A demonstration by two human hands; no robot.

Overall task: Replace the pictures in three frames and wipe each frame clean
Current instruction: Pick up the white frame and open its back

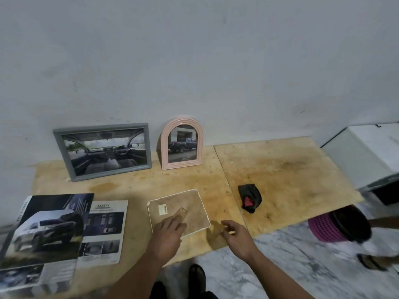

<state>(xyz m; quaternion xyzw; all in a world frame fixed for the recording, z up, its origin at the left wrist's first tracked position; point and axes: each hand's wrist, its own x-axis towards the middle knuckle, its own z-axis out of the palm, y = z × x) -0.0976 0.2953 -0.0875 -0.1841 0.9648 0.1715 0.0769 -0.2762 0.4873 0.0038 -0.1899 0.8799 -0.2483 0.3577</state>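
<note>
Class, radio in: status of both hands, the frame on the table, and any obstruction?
Left hand flat on face-down white frame. Right hand open, hovering beside it. Dark cloth off right, untouched. Nothing in the way.

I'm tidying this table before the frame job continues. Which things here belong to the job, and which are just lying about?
Belong: grey frame, pink arched frame, white frame lying face down under the left hand, car brochures, dark cloth.

Lying about: purple basket, white cabinet.
</note>
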